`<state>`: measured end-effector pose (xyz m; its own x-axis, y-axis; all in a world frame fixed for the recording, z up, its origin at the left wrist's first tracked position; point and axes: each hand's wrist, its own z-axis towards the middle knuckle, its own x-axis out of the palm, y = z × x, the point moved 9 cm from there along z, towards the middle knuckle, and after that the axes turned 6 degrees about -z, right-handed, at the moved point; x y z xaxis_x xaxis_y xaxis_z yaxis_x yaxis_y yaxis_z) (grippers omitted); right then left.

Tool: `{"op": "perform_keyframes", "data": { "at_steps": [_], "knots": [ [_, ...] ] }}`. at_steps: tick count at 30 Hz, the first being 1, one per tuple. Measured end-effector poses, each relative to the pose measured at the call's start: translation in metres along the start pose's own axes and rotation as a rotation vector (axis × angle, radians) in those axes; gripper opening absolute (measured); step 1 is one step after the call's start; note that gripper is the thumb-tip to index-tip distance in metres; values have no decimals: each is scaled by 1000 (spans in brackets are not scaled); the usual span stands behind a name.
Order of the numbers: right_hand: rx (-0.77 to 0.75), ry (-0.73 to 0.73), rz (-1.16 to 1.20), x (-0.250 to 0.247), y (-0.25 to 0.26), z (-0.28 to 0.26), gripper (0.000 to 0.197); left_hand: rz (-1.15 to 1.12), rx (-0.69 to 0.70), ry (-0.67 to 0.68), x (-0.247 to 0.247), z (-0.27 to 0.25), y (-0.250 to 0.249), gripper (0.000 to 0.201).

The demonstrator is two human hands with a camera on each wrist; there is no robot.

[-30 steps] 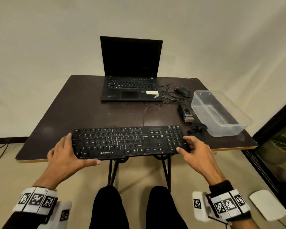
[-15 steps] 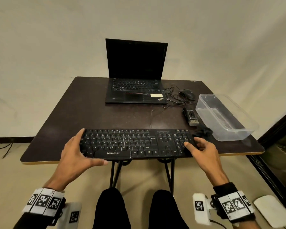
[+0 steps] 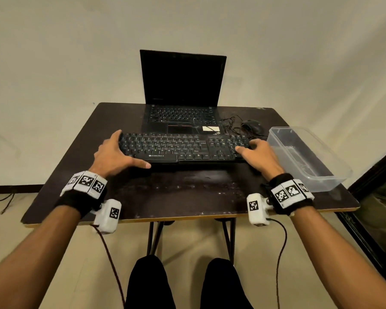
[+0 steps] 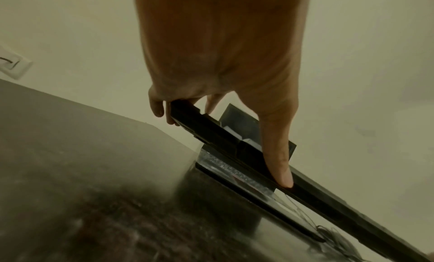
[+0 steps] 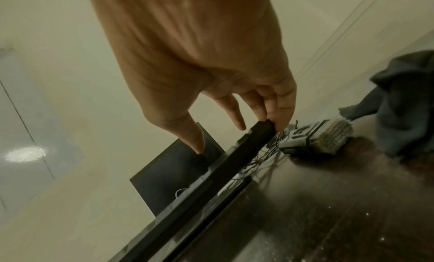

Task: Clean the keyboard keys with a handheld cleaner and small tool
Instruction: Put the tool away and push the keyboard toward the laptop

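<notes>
The cleaning proper has not begun, by the look of it. Both hands hold the black keyboard [image 3: 183, 148] by its ends: the left hand [image 3: 114, 155] grips the left end, fingers over the far edge and thumb laid along the near edge, and the right hand [image 3: 257, 155] grips the right end beside the number pad. In the wrist views the keyboard sits clear of the dark surface [image 3: 187, 192] and its far edge overlaps the open laptop [image 3: 183, 92], so it seems to be carried or tilted, not resting flat.

The tools lie untouched. In the right wrist view a small handheld cleaner with a brush head [image 5: 314, 137] rests on the surface just beyond the keyboard's right end, with a dark cloth [image 5: 404, 102] near it. The head view hides both behind the right hand. A clear plastic tub [image 3: 310, 157] stands at the right, and a wired mouse [image 3: 252, 127] lies near the laptop. Picking up the cleaner, working over the keys, and using the small tool all remain to be done.

The one clear piece of writing is "ZEBRONICS", white on the keyboard's front edge. The key legends are too small to read, as is the laptop's white sticker.
</notes>
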<state>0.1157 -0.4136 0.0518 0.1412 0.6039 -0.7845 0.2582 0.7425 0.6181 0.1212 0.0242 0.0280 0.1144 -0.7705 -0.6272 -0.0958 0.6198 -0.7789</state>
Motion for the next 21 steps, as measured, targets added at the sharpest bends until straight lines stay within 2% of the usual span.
{"op": "perform_keyframes", "data": {
  "at_steps": [5,10,13,15,21],
  "knots": [
    [26,111,-109,29,1,22,77,106,-73,54,18,33,14,169],
    [66,167,-216,47,-2,37,69,97,-104,78,35,51,18,176],
    [77,175,-228,52,1,46,64,101,-130,64,44,57,18,161],
    [83,164,-228,53,4,52,68,109,-142,48,49,58,17,156],
    [90,136,-293,56,0,60,68,138,-152,44,53,55,21,155]
  ]
}}
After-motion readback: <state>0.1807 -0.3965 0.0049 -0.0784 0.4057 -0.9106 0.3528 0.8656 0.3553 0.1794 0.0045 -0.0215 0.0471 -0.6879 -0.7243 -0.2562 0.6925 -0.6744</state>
